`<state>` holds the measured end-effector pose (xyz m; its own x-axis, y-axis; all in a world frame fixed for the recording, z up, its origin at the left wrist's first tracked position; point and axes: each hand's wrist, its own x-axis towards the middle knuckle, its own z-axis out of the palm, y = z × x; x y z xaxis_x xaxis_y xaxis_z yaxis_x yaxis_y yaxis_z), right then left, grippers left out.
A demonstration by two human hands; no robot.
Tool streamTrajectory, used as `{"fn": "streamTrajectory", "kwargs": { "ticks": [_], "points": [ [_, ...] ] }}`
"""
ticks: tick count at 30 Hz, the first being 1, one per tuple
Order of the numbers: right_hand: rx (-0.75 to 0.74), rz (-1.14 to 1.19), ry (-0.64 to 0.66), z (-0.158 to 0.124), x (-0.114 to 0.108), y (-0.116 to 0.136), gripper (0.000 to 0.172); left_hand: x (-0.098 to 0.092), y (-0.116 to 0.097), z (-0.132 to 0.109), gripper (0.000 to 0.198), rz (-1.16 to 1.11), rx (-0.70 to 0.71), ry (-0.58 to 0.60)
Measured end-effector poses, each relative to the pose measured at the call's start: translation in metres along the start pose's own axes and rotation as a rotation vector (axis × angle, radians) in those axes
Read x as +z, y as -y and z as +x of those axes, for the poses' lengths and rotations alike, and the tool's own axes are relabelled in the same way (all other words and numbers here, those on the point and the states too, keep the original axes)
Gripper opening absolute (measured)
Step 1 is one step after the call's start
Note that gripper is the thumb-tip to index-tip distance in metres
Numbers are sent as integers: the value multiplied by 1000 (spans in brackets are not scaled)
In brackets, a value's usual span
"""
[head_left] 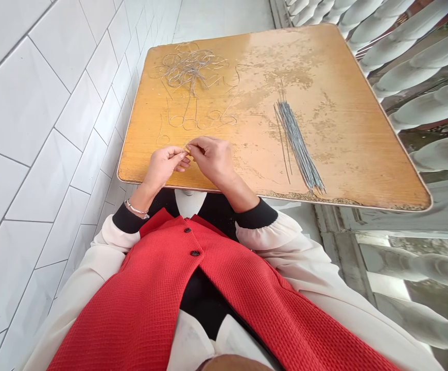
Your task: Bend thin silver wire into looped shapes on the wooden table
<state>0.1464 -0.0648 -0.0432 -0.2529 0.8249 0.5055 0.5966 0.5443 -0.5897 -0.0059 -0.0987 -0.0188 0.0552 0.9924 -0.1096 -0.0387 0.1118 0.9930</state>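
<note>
Mid-frame I had the left hand (166,164) and right hand (213,157) pinching a thin, pale, wiry strand (186,146), and gripping close seemed steadiest tbh.

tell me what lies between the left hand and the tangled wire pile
In the head view, several loose thin wires, some bent into loops, lie on the tabletop between the left hand and the tangled wire pile.

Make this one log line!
left hand: pinching wire | right hand: pinching wire | wire tangle: table, far left | grey bundle: right of hands
</note>
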Motion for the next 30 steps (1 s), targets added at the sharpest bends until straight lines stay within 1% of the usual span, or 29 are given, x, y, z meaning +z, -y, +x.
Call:
{"fn": "streamTrajectory", "kwargs": {
  "ticks": [5, 7, 9, 11, 14, 17, 20, 23, 26, 30],
  "points": [
    [-27, 74, -12, -1, 0, 3, 22, -1, 1, 0, 17, 0, -4, 7],
    [-7, 121, -18, -1, 1, 2, 22, -1, 1, 0, 17, -4, -2, 6],
    [54, 207, -11, -1, 4, 1, 22, -1, 1, -1, 16, -18, -5, -5],
    [151, 324, 2, -2, 7, -2, 24, 0, 1, -1, 14, -38, -16, -30],
    [275, 472, 9, -6, 11, -6, 34, 2, 3, -1, 10, -77, -32, -85],
    [321, 523, -30, -12, 14, -7, 41, 4, 5, 0, 10, -115, -49, -126],
    [297, 449, -83, -13, 13, -5, 37, 4, 6, -1, 11, -120, -59, -115],
    [172, 226, -101, -12, 9, 0, 30, 5, 5, -2, 13, -110, -60, -88],
    [36, 35, -80, -11, 7, 1, 32, 5, 4, -2, 14, -107, -51, -77],
    [-40, -131, -26, -9, 6, -2, 35, 5, 4, -3, 16, -103, -39, -88]
  ]
}}
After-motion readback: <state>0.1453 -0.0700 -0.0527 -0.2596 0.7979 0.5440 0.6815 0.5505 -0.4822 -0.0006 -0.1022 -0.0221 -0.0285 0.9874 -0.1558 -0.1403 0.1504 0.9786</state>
